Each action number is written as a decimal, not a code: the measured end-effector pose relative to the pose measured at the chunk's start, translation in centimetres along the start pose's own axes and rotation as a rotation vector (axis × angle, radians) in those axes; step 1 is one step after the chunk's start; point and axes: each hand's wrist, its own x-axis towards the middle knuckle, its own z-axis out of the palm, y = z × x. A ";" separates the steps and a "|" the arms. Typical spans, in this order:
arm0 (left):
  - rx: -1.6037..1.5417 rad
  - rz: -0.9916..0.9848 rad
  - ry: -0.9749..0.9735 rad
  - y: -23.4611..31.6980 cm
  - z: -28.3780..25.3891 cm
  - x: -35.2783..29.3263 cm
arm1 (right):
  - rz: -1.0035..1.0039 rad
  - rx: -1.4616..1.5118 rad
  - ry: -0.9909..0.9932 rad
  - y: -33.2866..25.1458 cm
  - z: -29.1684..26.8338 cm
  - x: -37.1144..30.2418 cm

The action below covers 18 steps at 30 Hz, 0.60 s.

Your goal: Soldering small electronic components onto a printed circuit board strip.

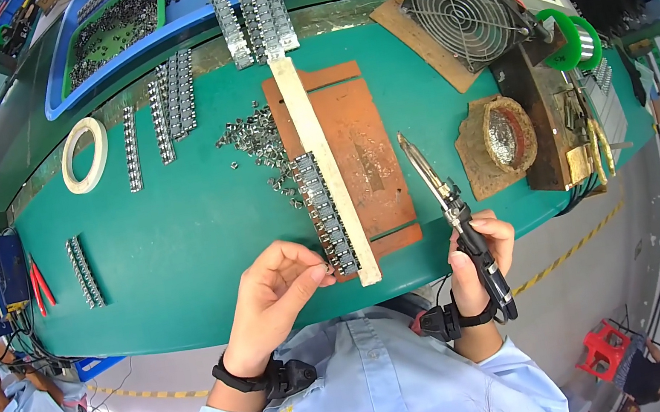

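My right hand (pixel 483 255) is wrapped round the black handle of a soldering iron (pixel 459 216), its tip pointing up and away over the green mat. With thumb and forefinger pinched, my left hand (pixel 281 287) is at the near end of a strip of small circuit boards (pixel 324 211). A small metal part (pixel 329 269) shows at those fingertips, partly hidden. The strip lies along a pale wooden bar (pixel 325 164) on a brown board (pixel 368 148). Left of the strip is a loose heap of small metal parts (pixel 255 142).
A roll of tape (pixel 85 155) and more board strips (pixel 175 97) lie to the left, near red-handled tweezers (pixel 40 284). Blue tray (pixel 52 86) stands at the back. On the right are a fan (pixel 462 4), a solder spool (pixel 571 38) and a round metal dish (pixel 509 134).
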 end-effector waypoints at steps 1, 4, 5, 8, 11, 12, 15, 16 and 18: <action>0.009 0.000 -0.002 0.0 0.0 0.0 | 0.001 -0.007 -0.011 0.0 0.0 0.0; -0.013 -0.014 -0.010 -0.1 0.2 0.2 | -0.006 0.000 0.005 0.0 0.0 0.2; -0.025 -0.022 -0.011 -0.1 0.3 0.2 | -0.007 0.005 0.010 0.0 0.0 0.1; -0.020 -0.021 0.000 -0.1 0.6 0.1 | -0.013 0.004 0.009 0.1 -0.1 0.0; -0.023 -0.020 -0.004 -0.2 0.6 0.3 | -0.022 0.000 0.007 0.2 -0.2 0.0; -0.027 -0.018 -0.010 -0.2 0.6 0.3 | -0.028 -0.002 0.003 0.3 -0.2 0.0; -0.028 -0.020 -0.010 -0.3 0.6 0.2 | -0.049 -0.036 0.001 0.6 -0.2 0.1; -0.025 -0.020 -0.004 -0.2 0.6 0.2 | -0.066 -0.067 0.003 0.8 -0.2 0.1; -0.022 -0.021 0.001 -0.3 0.7 0.2 | -0.082 -0.098 0.005 0.9 -0.2 0.1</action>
